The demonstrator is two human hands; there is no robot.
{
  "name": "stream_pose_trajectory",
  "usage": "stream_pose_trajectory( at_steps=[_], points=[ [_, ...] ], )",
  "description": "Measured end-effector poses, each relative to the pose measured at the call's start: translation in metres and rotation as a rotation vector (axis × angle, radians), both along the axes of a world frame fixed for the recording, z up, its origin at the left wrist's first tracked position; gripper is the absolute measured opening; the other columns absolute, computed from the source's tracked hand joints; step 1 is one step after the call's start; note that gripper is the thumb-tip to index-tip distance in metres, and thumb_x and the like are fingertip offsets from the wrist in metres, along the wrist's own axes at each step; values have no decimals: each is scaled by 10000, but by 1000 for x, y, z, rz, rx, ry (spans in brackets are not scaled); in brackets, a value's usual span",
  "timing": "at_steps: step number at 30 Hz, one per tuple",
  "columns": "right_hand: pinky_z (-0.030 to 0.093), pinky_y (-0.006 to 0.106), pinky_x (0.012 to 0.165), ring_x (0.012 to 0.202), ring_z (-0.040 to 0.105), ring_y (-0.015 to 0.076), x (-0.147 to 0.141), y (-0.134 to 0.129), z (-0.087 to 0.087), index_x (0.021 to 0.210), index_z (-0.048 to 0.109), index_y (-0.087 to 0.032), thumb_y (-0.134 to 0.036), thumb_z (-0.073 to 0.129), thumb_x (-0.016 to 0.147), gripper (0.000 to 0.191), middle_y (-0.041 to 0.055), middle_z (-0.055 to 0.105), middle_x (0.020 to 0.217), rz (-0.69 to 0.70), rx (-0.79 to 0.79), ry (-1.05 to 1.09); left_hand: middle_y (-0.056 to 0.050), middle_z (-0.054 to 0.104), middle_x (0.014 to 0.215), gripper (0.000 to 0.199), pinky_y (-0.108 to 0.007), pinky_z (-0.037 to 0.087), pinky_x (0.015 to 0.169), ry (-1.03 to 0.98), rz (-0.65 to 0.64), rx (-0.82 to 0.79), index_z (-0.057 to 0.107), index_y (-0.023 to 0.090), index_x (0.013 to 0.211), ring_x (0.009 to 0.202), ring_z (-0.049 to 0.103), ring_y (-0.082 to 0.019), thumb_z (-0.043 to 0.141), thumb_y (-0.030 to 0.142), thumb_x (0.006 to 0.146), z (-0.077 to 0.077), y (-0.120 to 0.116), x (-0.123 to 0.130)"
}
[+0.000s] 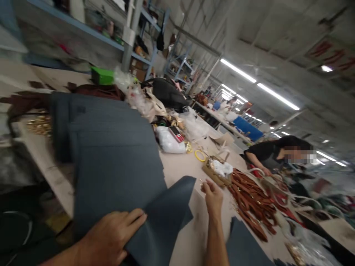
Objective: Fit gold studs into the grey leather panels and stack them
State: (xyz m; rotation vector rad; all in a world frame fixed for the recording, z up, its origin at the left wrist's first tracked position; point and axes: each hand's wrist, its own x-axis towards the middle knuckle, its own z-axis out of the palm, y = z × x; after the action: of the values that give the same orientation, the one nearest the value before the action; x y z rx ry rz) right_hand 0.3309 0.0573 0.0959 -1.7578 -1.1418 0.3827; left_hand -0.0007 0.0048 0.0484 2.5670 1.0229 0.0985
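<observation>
My left hand [111, 236] grips the edge of a dark blue-grey sheet [163, 214], thumb and fingers pressed together on it. The sheet's upper corner is folded up toward the right. Behind and to the left lies a large stack of similar dark sheets [116, 159]. Just right of the raised corner, my right hand [213, 194] is held over the table with its fingers pinched together; a tiny shiny bit shows near the fingertips, too small to name. Another dark piece [245, 245] lies right of my right forearm.
Brown leather straps [252, 203] and a tan pouch [216, 171] lie to the right. Farther back are a yellow ring [200, 156], a red phone [176, 134] and plastic bags [194, 123]. A person [266, 153] leans over the table at the right. Gold metal parts [40, 123] sit at the left.
</observation>
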Motion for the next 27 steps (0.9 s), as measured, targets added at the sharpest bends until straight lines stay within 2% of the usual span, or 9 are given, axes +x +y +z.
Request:
stream_pose_trajectory(
  at_steps=[4, 6, 9, 11, 14, 17, 21, 24, 27],
  points=[
    [572, 360, 688, 704, 675, 210, -37, -20, 6, 919, 710, -123, -507, 648, 755, 422, 72, 720, 796, 117, -32, 109, -90, 522, 1408, 827, -442, 510, 941, -29, -30, -47, 415, 195, 1416, 1106, 588, -281, 531, 97, 603, 8, 0, -5],
    [559, 339, 684, 700, 672, 206, -60, -41, 22, 897, 730, -155, -460, 650, 779, 337, 57, 720, 766, 124, -29, -17, -106, 548, 1365, 781, -446, 525, 904, -40, -54, -44, 416, 177, 1411, 1055, 601, -284, 562, 133, 645, 10, 2, -2],
    [527, 332, 770, 794, 676, 219, -84, -67, 47, 865, 740, -202, -434, 635, 809, 261, 61, 732, 834, -3, 74, -363, -127, 569, 1312, 688, -431, 544, 835, -27, -93, -26, 437, 164, 1388, 976, 619, -278, 603, 197, 721, 11, 5, -1],
    [515, 317, 801, 829, 673, 215, -93, -75, 56, 851, 737, -215, -424, 641, 813, 233, 60, 732, 874, -26, 113, -450, -129, 571, 1295, 620, -424, 545, 808, -30, -116, -14, 465, 166, 1357, 955, 621, -275, 619, 243, 762, 12, 6, -2],
    [523, 259, 678, 723, 655, 179, -111, -76, 45, 853, 724, -211, -388, 635, 822, 201, 35, 711, 788, 186, -59, -264, -110, 588, 1248, 546, -410, 540, 781, -50, -128, -12, 491, 179, 1323, 922, 623, -261, 627, 291, 806, 14, 6, -4],
    [505, 232, 585, 632, 620, 152, -133, -70, 14, 833, 705, -187, -327, 586, 841, 184, 19, 674, 706, 400, -319, -13, -93, 601, 1204, 533, -408, 536, 755, -59, -130, -1, 501, 182, 1305, 903, 621, -265, 647, 321, 811, 17, 6, -6],
    [484, 221, 537, 561, 571, 129, -150, -62, -15, 774, 693, -156, -270, 574, 811, 170, 4, 619, 629, 472, -482, 114, -68, 622, 1111, 450, -405, 527, 724, -72, -129, -6, 555, 188, 1214, 882, 618, -268, 664, 322, 799, 21, 7, -6],
    [471, 213, 515, 530, 551, 118, -153, -58, -15, 749, 689, -154, -249, 579, 789, 151, -10, 597, 604, 496, -539, 150, -63, 631, 1086, 419, -424, 525, 732, -82, -133, -26, 568, 192, 1185, 878, 617, -278, 662, 297, 791, 20, 8, -4],
    [432, 195, 494, 529, 541, 114, -159, -56, -5, 731, 706, -170, -198, 576, 775, 140, -12, 604, 600, 510, -550, 83, -99, 624, 1145, 442, -454, 519, 766, -129, -131, -26, 553, 180, 1216, 916, 616, -304, 650, 255, 792, 8, 2, -5]
  ],
)
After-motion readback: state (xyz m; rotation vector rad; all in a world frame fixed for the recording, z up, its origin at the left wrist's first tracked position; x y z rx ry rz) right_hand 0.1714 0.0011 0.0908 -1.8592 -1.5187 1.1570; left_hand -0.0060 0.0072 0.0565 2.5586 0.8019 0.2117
